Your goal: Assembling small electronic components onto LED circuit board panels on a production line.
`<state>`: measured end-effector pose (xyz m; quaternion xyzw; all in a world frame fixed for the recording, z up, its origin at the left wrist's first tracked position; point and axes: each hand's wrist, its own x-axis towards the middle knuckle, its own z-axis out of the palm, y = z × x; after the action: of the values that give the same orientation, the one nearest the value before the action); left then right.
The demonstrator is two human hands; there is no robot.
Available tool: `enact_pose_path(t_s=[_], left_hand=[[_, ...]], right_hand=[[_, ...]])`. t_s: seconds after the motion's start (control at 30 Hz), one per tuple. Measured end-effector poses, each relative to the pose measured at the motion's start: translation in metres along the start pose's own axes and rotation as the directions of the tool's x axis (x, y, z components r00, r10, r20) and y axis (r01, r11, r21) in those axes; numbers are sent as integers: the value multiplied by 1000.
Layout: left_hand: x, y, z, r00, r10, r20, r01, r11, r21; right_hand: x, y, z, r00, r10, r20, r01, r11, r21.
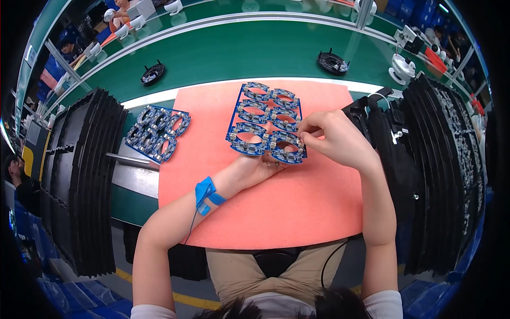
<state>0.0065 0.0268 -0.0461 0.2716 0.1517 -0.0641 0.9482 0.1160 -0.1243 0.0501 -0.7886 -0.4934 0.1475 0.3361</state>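
Observation:
A blue circuit board panel [264, 120] with several oval cut-outs is held just above the salmon-pink mat [265, 212]. My left hand [257, 167] is under the panel's near edge and supports it from below; a blue strap [207, 194] circles that wrist. My right hand [332, 139] pinches the panel's near right corner with fingertips curled onto a small part there. A second blue panel [156, 130] of the same kind lies flat to the left, off the mat.
Tall stacks of black trays stand at the left [85, 181] and right [446, 170]. A green conveyor belt [239, 53] runs behind the mat carrying two black round fixtures [153, 73] [332, 62]. Other people work at the far left and top.

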Motion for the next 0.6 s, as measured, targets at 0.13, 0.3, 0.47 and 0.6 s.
enact_pose_path(t_s=[0.13, 0.3, 0.47, 0.6], left_hand=[[-1, 1, 0, 1000, 3, 0, -3, 1000, -4], [-3, 1, 0, 1000, 9, 25, -10, 999, 34], [-5, 1, 8, 1000, 7, -8, -6, 999, 44], [-2, 1, -2, 1000, 4, 14, -4, 999, 46]], right_hand=[[1, 3, 2, 999, -33, -9, 33, 999, -5], [2, 2, 3, 998, -56, -14, 57, 996, 69], [1, 2, 3, 996, 22, -81, -23, 1000, -12], [1, 1, 4, 998, 1, -64, -3, 999, -40]])
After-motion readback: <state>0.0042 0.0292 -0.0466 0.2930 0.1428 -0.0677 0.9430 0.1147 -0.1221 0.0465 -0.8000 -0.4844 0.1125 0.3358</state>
